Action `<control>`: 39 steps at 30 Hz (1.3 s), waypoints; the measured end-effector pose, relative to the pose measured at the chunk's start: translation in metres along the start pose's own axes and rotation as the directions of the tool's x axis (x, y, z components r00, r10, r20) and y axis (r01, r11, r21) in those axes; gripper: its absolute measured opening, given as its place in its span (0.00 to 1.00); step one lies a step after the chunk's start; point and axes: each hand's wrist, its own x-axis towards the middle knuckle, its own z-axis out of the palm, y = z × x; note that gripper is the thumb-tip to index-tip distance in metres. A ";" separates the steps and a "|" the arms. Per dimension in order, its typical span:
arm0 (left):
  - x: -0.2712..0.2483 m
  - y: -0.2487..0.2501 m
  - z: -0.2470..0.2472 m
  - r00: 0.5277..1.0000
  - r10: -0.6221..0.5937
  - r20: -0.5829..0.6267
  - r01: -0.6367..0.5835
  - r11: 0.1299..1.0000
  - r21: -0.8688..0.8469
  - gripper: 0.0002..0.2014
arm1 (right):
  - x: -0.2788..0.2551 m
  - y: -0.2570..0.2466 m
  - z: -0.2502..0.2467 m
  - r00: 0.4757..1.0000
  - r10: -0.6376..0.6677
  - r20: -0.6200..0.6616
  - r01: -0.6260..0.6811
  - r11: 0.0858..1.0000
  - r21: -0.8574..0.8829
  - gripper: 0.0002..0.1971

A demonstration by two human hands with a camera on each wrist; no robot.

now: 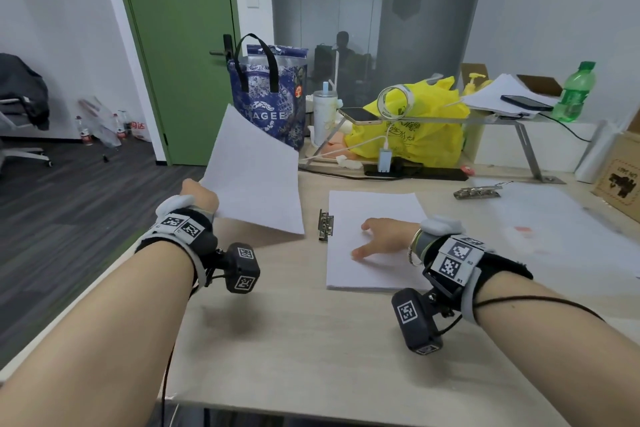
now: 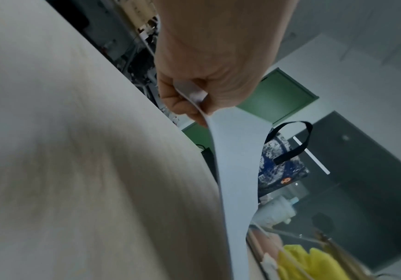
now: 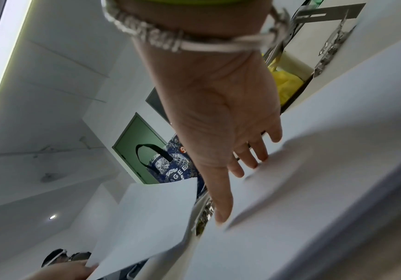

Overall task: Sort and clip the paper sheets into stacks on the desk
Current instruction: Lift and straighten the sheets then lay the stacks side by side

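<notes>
My left hand (image 1: 199,196) pinches a corner of a white paper sheet (image 1: 254,173) and holds it tilted in the air above the desk's left part; the left wrist view shows the corner of that sheet (image 2: 233,157) between thumb and curled fingers of the left hand (image 2: 194,98). A stack of white sheets (image 1: 374,215) lies flat on the desk (image 1: 311,340). My right hand (image 1: 381,236) rests on it with straight, spread fingers (image 3: 249,157). A metal clip (image 1: 325,224) sits at the stack's left edge. More metal clips (image 1: 479,191) lie farther right.
A blue tote bag (image 1: 268,94), a white cup (image 1: 323,114) and a yellow plastic bag (image 1: 415,125) stand at the back of the desk. A metal shelf (image 1: 485,120) carries phones, papers and a green bottle (image 1: 576,92). A cardboard box (image 1: 620,173) sits far right.
</notes>
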 end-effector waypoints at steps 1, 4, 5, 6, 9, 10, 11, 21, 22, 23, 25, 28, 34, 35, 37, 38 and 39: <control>0.000 0.002 0.000 1.000 0.006 -0.008 -0.006 0.997 -0.072 0.15 | -0.002 0.000 -0.004 1.000 -0.001 -0.027 0.001 1.000 0.022 0.38; -0.036 0.024 -0.005 0.999 0.037 -0.007 -0.038 0.968 -0.250 0.15 | -0.009 -0.002 -0.021 0.987 -0.010 -0.162 0.022 0.997 0.073 0.25; -0.044 0.027 -0.003 0.998 0.060 -0.012 -0.061 0.956 -0.286 0.16 | -0.012 -0.002 -0.026 0.977 -0.018 -0.212 0.040 0.994 0.098 0.19; -0.057 0.034 -0.005 0.997 0.080 -0.011 -0.079 0.944 -0.321 0.16 | -0.013 -0.004 -0.032 0.961 -0.014 -0.276 0.054 0.989 0.139 0.19; -0.084 0.050 -0.005 0.987 0.160 0.033 -0.135 0.913 -0.384 0.14 | -0.019 -0.005 -0.047 0.916 0.065 -0.395 0.101 0.917 0.386 0.31; -0.096 0.057 -0.003 0.979 0.196 0.059 -0.159 0.909 -0.386 0.13 | -0.021 -0.003 -0.051 0.911 0.095 -0.402 0.115 0.877 0.467 0.33; -0.107 0.062 0.001 0.968 0.229 0.101 -0.177 0.910 -0.374 0.14 | -0.024 0.001 -0.053 0.911 0.136 -0.390 0.109 0.832 0.544 0.34; -0.180 0.098 0.048 0.825 0.364 0.432 -0.240 0.918 -0.315 0.19 | -0.030 0.060 -0.038 0.902 0.296 -0.315 0.070 0.619 0.782 0.17; -0.186 0.101 0.052 0.809 0.370 0.456 -0.241 0.917 -0.317 0.19 | -0.032 0.065 -0.038 0.901 0.313 -0.301 0.061 0.594 0.802 0.17; -0.190 0.105 0.057 0.791 0.382 0.478 -0.254 0.916 -0.311 0.20 | -0.033 0.071 -0.039 0.896 0.335 -0.292 0.048 0.581 0.813 0.17; -0.200 0.109 0.065 0.758 0.391 0.522 -0.305 0.920 -0.246 0.22 | -0.035 0.084 -0.041 0.868 0.374 -0.327 0.032 0.615 0.788 0.16; -0.208 0.110 0.073 0.686 0.359 0.633 -0.410 0.909 -0.072 0.25 | -0.039 0.108 -0.039 0.822 0.397 -0.407 0.012 0.704 0.710 0.08; -0.231 0.113 0.082 0.598 0.256 0.760 -0.647 0.714 0.268 0.32 | -0.048 0.150 -0.023 0.803 0.447 -0.395 -0.205 0.829 0.521 0.02; -0.233 0.113 0.084 0.606 0.233 0.760 -0.648 0.699 0.302 0.33 | -0.049 0.153 -0.021 0.804 0.454 -0.384 -0.228 0.832 0.505 0.02; -0.234 0.113 0.085 0.625 0.203 0.754 -0.652 0.667 0.360 0.34 | -0.048 0.156 -0.019 0.803 0.465 -0.373 -0.259 0.836 0.484 0.11; -0.233 0.113 0.085 0.634 0.197 0.748 -0.654 0.653 0.382 0.34 | -0.046 0.155 -0.019 0.802 0.461 -0.380 -0.254 0.839 0.481 0.12; -0.233 0.113 0.084 0.642 0.191 0.742 -0.658 0.634 0.406 0.33 | -0.046 0.154 -0.021 0.798 0.456 -0.394 -0.246 0.843 0.478 0.10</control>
